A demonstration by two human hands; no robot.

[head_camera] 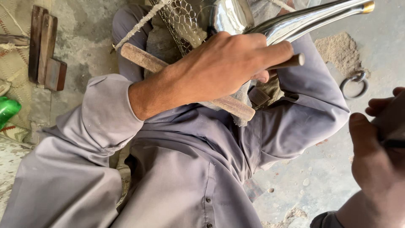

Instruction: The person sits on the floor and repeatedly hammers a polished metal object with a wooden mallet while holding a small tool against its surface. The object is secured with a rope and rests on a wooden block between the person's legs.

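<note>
My left hand (pixel 228 63) is closed around a thin dark metal rod (pixel 294 61), whose tip sticks out past my fingers. It rests against a shiny metal vessel (pixel 230 14) with a scale-patterned body and a long curved spout (pixel 308 19) ending in a brass tip. A wooden stick (pixel 141 57) runs slantwise under my wrist across my lap. At the right edge, my right hand (pixel 373 156) grips a dark flat object (pixel 392 124), mostly cut off by the frame, well away from the vessel.
I sit on a concrete floor in grey clothes. A metal ring (pixel 354 84) and a small sand pile (pixel 339 48) lie at the right. Wooden blocks (pixel 46 46) and a green object (pixel 7 109) are at the left. A cord (pixel 137 25) hangs by the vessel.
</note>
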